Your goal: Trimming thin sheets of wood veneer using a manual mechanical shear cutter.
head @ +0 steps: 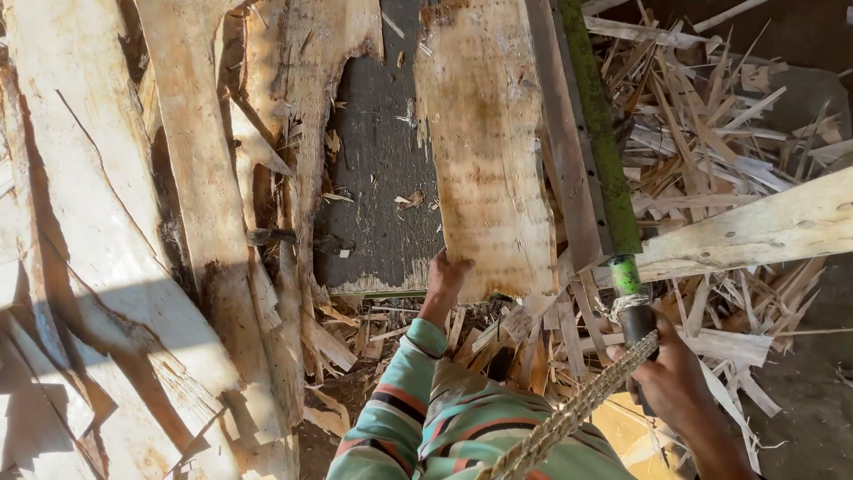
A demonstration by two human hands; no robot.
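Head view looks down on a thin pale wood veneer sheet (484, 142), rough-edged and stained brown, lying on one dark grey work table (378, 169). One left hand (444, 274) grips its near edge; one right hand (673, 378) is clamped around a green-handled long cutting lever (604, 151). Heaped pale wood offcuts (711, 133) litter the floor.

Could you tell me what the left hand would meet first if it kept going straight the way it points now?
The left hand already touches the near edge of the pale wood sheet, so going straight on it would press into that sheet; the dark table lies just beside it.
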